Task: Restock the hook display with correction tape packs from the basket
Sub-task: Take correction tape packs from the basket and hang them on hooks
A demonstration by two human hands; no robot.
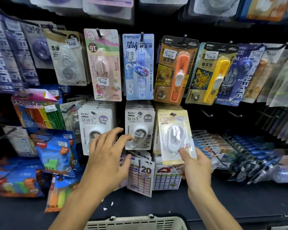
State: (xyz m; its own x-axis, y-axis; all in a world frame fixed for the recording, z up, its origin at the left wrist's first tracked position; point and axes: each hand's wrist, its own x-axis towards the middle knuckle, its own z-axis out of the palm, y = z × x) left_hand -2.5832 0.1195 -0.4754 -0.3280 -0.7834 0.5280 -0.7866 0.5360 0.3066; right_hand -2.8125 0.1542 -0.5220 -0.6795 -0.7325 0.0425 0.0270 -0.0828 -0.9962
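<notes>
Right hand (195, 165) pinching the lower edge of a pale yellow card pack with a white oval correction tape under clear blister (175, 135), thumb on the front, fingers curled behind; pack held upright against the black hook display (173, 30), its hang hole up at the level of a hook in the middle row, whether threaded on cannot be told. Left hand (106, 156) spread wide, fingers straight and relaxed, gripping nothing, fingertips (128, 137) just at the left edge of a white BoBo correction tape pack (139, 130) hanging left of the yellow one. Further left, a second stack of the same white BoBo packs (95, 128), partly behind the left hand. Top row above, left to right: pink My Melody tape pack (103, 63), light blue pen-style tape pack (138, 67), orange clip pusher on a brown card (175, 70), yellow clip pusher on a Pikachu card (209, 73). Bare black hooks (206, 113) to the right of the yellow pack. Near bottom edge, rim of a beige slotted plastic basket (135, 223), contents out of view.
</notes>
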